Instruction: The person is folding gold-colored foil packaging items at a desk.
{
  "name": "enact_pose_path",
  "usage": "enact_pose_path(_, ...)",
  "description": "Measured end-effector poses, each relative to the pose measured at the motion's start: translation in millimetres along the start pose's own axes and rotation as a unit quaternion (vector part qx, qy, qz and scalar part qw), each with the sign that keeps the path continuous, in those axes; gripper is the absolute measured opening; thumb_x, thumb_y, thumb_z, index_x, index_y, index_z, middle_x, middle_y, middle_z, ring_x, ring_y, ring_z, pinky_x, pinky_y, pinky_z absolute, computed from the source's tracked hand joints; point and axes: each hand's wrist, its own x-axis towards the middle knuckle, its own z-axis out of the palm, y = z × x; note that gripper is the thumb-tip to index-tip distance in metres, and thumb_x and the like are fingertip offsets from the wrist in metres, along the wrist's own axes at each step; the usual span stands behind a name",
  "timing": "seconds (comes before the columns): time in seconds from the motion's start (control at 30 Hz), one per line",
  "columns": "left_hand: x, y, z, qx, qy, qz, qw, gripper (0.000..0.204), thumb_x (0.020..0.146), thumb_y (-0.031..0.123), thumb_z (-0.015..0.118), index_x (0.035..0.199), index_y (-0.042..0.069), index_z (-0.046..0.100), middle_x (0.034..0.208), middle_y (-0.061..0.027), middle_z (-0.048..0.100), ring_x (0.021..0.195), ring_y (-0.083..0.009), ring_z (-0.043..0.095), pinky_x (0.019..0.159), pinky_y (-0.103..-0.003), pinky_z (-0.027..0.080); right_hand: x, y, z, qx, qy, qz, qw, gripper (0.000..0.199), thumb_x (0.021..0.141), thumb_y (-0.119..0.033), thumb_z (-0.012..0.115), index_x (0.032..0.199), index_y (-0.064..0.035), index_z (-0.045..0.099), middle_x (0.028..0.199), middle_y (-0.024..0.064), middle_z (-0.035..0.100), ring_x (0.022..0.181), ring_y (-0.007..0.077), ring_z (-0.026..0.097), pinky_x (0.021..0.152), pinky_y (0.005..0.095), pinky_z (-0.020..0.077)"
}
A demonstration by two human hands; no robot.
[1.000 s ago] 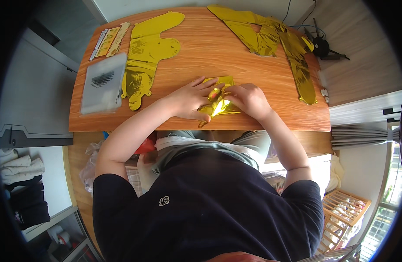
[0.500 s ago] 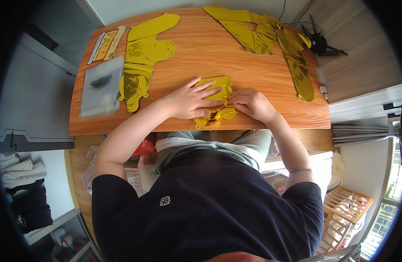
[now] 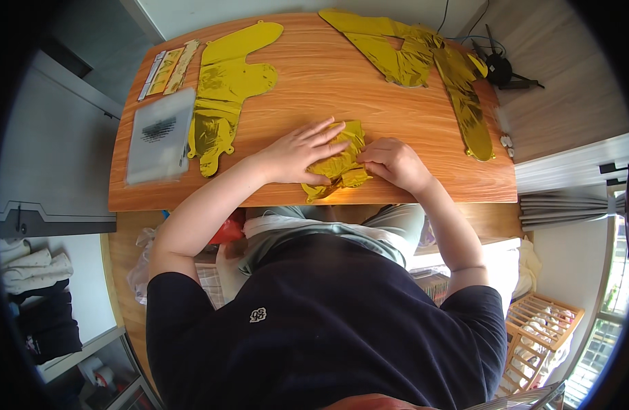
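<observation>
1. Foil balloon point(image 3: 338, 162), gold and crumpled, is lying near the front edge of your wooden table point(image 3: 328, 82).
2. Your left hand point(image 3: 297, 154) is pressing on it with fingers spread flat.
3. Your right hand point(image 3: 394, 164) is pinching its right edge with curled fingers.

bright daylight, sharp centre, fisheye bending and dark vignette at edges.

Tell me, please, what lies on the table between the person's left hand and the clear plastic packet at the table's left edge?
In the head view, a flat gold foil balloon lies between the left hand and the clear plastic packet.
</observation>
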Motion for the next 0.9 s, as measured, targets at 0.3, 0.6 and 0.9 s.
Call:
enact_pose_path(0.3,-4.1,6.7,-1.2,0.016,0.033,-0.059,0.998,0.113,0.086,0.050,0.076,0.165,0.007,0.008,0.169,-0.0213,0.020,0.158,-0.0354,0.017,0.128,-0.050,0.020,17.0,-9.6,4.8,-0.017,0.024,0.076,0.997,0.017,0.088,-0.021,0.076,0.102,-0.0121,0.077,0.086,0.0116,0.071,0.084,0.0312,0.069,0.074,0.0419,0.0559)
enact_pose_path(0.6,-13.2,2.0,-6.4,-0.083,0.053,-0.031,0.995,0.082,0.097,0.023,0.057,0.164,0.007,0.014,0.169,-0.0194,0.023,0.157,-0.0339,0.023,0.127,-0.054,0.020,24.0,-17.1,10.5,-0.078,0.021,0.055,0.995,0.025,0.089,-0.022,0.075,0.112,-0.0124,0.073,0.091,0.0113,0.071,0.089,0.0328,0.069,0.079,0.0439,0.0554)
enact_pose_path(0.9,-24.3,17.1,-2.3,0.043,0.026,-0.015,0.999,0.068,0.103,0.047,0.055,0.158,0.013,0.038,0.167,-0.0143,0.031,0.155,-0.0358,0.027,0.124,-0.059,0.023,21.6,-15.7,18.4,-0.055,0.065,0.027,0.996,0.027,0.087,-0.019,0.075,0.112,-0.0094,0.069,0.106,0.0105,0.068,0.097,0.0331,0.067,0.087,0.0436,0.0543)
